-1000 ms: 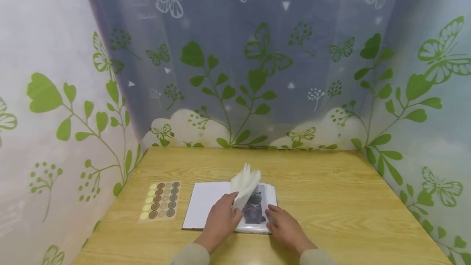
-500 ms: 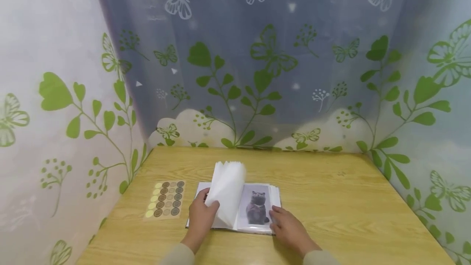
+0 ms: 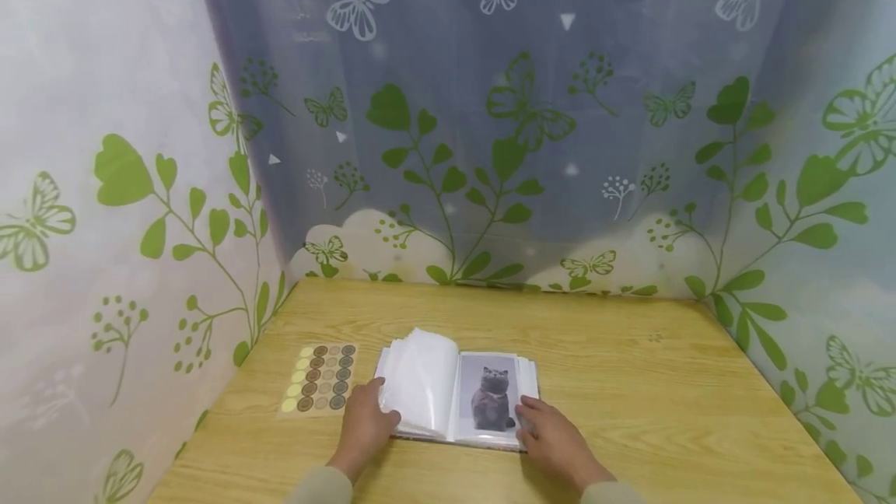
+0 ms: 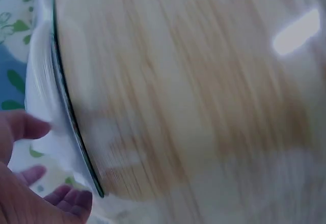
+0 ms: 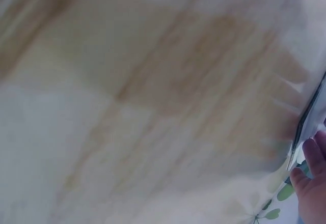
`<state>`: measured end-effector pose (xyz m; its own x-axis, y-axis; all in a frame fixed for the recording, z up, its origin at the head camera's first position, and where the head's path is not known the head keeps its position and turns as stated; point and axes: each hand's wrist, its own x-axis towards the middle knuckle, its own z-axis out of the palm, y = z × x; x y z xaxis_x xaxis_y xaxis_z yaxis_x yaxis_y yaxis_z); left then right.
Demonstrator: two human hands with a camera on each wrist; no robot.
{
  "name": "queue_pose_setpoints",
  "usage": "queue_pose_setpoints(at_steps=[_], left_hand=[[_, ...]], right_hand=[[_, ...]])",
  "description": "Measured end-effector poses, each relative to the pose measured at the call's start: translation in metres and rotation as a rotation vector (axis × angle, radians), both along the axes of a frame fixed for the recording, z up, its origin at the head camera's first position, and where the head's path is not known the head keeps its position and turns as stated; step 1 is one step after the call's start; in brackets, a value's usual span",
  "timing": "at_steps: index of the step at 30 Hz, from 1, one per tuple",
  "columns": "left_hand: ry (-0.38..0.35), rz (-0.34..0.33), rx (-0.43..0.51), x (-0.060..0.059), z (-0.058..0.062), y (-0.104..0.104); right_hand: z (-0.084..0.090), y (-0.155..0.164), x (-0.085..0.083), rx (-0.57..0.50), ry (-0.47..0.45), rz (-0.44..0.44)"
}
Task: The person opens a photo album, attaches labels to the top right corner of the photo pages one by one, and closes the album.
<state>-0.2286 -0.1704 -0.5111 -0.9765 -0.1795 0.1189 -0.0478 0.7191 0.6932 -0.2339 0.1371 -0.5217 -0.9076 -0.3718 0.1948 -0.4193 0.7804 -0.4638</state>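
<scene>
1. The photo album (image 3: 458, 395) lies open on the wooden table (image 3: 630, 379), near its front edge.
2. The left hand (image 3: 365, 426) rests on the album's left stack of clear sleeves (image 3: 420, 379); fingers are fairly straight, pressing, not gripping.
3. The right hand (image 3: 553, 434) lies on the album's right lower corner, with relaxed fingers touching the page edge.
4. The right page shows a photo of a grey cat (image 3: 492, 399) (sitting upright).
5. Left of the album lies a sticker sheet (image 3: 320, 389) with round dots; no readable writing anywhere.
6. Both wrist views are blurred.
</scene>
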Motion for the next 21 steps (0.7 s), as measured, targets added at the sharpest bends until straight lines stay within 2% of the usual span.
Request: queue_pose_setpoints(at_steps=[3,7,10,13,16,21], left_hand=[[0.081,-0.134,-0.186,-0.002,0.000,0.003],[0.220,-0.386,-0.417,-0.007,0.003,0.012],[0.215,-0.507,-0.528,-0.010,0.005,0.017],[0.125,-0.537,-0.540,-0.010,0.005,0.019],[0.065,-0.527,-0.496,-0.008,0.001,0.015],[0.052,-0.520,-0.437,-0.007,-0.004,0.011]], right_hand=[[0.001,-0.001,-0.002,0.004,0.032,-0.014],[0.003,-0.007,-0.007,0.048,0.137,-0.006],[0.004,-0.013,-0.011,0.100,0.187,0.063],[0.003,-0.017,-0.013,0.161,0.144,0.140],[0.001,-0.017,-0.012,0.203,0.069,0.156],[0.001,-0.010,-0.011,0.214,0.041,0.120]])
